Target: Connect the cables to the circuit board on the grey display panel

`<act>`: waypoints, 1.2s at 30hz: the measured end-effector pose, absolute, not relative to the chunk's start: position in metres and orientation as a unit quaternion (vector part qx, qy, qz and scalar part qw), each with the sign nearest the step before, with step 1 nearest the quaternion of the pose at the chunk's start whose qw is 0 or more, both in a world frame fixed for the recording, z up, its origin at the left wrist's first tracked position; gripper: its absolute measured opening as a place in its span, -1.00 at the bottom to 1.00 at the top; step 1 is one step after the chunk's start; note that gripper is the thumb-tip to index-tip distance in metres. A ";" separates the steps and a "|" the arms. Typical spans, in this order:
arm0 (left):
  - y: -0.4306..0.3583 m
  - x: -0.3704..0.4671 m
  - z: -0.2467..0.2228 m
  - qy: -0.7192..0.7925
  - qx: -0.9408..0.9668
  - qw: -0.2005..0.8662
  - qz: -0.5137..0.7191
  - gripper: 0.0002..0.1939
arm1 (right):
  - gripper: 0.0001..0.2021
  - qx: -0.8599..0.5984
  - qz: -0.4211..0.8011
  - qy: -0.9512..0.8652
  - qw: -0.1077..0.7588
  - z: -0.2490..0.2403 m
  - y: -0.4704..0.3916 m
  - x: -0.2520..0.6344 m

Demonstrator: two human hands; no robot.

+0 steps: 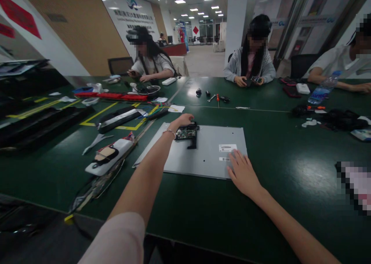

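Note:
A flat grey panel (208, 154) with two white labels lies on the green table in front of me. On its far left part sits a black bracket (192, 142) with a green circuit board (185, 133) in it. My left hand (183, 120) reaches over to the bracket's far edge, its fingers bent down and closed there; their tips are partly hidden. My right hand (243, 172) rests open, fingers spread, on the panel's near right corner beside the labels (227, 148).
Left of the panel lie a white-and-black part (111, 155) with cables, a long black housing (120, 119) and a red strip (121, 97). Beyond are a wrench (211, 98) and a screwdriver (218, 98). A bottle (323, 90) stands right; several people sit across the table.

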State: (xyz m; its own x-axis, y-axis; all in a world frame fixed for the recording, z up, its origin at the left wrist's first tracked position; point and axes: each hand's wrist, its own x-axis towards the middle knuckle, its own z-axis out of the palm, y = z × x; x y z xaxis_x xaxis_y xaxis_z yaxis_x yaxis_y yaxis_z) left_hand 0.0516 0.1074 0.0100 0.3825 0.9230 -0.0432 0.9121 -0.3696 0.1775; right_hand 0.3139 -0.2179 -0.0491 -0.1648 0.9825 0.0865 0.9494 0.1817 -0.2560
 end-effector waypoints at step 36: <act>0.024 0.026 0.013 0.609 0.780 0.000 0.145 -0.59 | -0.41 -0.631 0.080 -0.762 0.122 -0.042 -0.220 0.317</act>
State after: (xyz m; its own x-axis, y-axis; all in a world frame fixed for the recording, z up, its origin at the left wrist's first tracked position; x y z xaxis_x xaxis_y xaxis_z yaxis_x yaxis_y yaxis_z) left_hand 0.0262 0.0239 0.0130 0.2167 0.9497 0.2260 0.9496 -0.2588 0.1771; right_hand 0.3170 -0.2205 -0.0424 -0.1750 0.9809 0.0846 0.9420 0.1919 -0.2754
